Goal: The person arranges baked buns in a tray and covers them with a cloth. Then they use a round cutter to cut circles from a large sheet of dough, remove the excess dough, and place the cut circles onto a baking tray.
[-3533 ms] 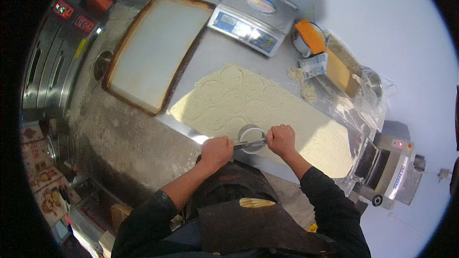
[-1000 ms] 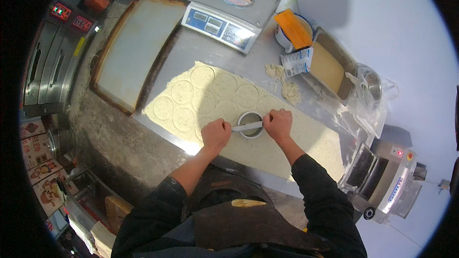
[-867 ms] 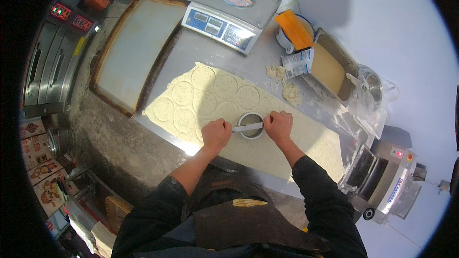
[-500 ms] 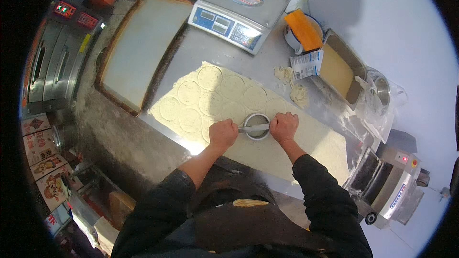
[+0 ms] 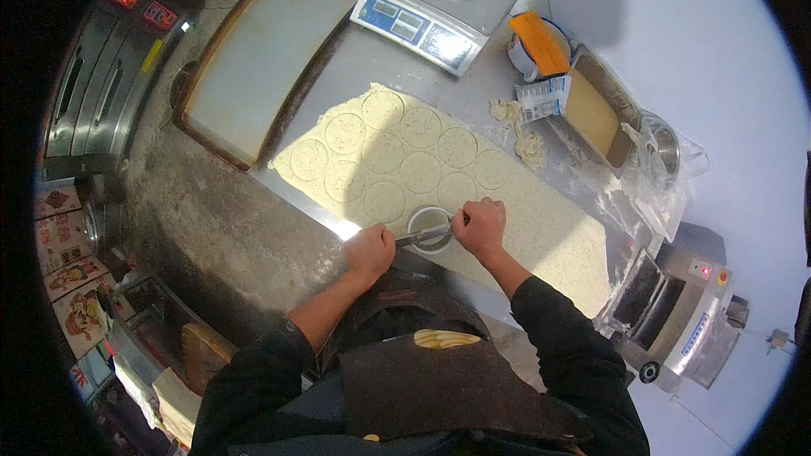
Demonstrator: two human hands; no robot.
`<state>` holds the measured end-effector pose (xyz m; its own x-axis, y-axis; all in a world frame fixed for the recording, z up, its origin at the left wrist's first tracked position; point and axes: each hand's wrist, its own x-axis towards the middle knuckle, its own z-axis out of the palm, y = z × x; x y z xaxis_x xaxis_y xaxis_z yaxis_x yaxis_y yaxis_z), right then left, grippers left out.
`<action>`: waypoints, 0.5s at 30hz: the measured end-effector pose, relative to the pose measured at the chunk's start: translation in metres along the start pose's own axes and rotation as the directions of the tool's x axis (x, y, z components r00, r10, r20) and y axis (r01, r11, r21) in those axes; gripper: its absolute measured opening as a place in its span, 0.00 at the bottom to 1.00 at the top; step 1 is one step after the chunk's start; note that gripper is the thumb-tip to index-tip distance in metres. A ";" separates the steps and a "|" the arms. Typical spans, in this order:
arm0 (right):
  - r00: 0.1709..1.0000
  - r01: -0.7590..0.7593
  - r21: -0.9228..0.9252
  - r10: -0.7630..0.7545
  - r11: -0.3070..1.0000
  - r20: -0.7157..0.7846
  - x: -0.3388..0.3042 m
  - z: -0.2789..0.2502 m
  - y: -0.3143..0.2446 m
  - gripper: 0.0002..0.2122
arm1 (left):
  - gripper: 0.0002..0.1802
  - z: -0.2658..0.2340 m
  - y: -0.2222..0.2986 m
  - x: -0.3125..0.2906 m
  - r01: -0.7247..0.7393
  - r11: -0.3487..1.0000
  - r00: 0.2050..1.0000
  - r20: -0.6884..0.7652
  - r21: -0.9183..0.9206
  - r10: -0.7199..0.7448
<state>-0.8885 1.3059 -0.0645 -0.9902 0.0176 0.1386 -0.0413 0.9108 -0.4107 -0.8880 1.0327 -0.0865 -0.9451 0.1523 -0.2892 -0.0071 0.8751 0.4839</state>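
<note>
Head view, left hand (image 5: 369, 251): wrapped around the handle (image 5: 411, 239), left end.
Ring cutter (image 5: 429, 233): held near the front edge of the dough sheet (image 5: 534, 241); rounds could be clipped by overhang.
Right hand (image 5: 481, 226): closed on the right end; cuts could be left incomplete by uneven pressure.

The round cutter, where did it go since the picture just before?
The round cutter went toward the person and a bit left over the dough sheet, leaving a pressed circle where it was. The left hand and right hand moved with it, still holding its handle. The baking tray and scale stayed put.
</note>
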 end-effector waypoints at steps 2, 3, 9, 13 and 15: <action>1.000 0.001 -0.005 -0.001 1.000 -0.015 0.000 0.008 0.000 0.10 | 0.18 0.001 -0.003 0.000 0.005 1.000 1.000 -0.021 -0.009 -0.005; 1.000 0.002 -0.008 -0.002 1.000 -0.023 0.001 0.011 0.000 0.10 | 0.18 0.000 -0.002 0.002 0.014 1.000 1.000 -0.027 -0.004 -0.014; 0.996 -0.052 -0.112 0.060 0.992 0.070 0.009 0.017 -0.008 0.11 | 0.21 -0.006 -0.003 0.014 0.028 0.999 0.999 0.017 0.022 -0.029; 0.956 0.097 -0.154 -0.049 0.983 0.288 0.018 0.016 -0.004 0.16 | 0.24 -0.006 -0.013 0.026 -0.171 0.976 0.957 0.259 0.131 0.133; 0.899 0.109 -0.150 -0.033 0.983 0.438 0.021 0.022 0.002 0.17 | 0.25 -0.006 -0.003 0.032 -0.195 0.973 0.939 0.310 0.126 0.148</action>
<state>-0.9122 1.2990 -0.0818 -0.9468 -0.1944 -0.2565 -0.1281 0.9588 -0.2537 -0.9202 1.0322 -0.0921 -0.7873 0.4146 -0.4563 0.2184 0.8796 0.4226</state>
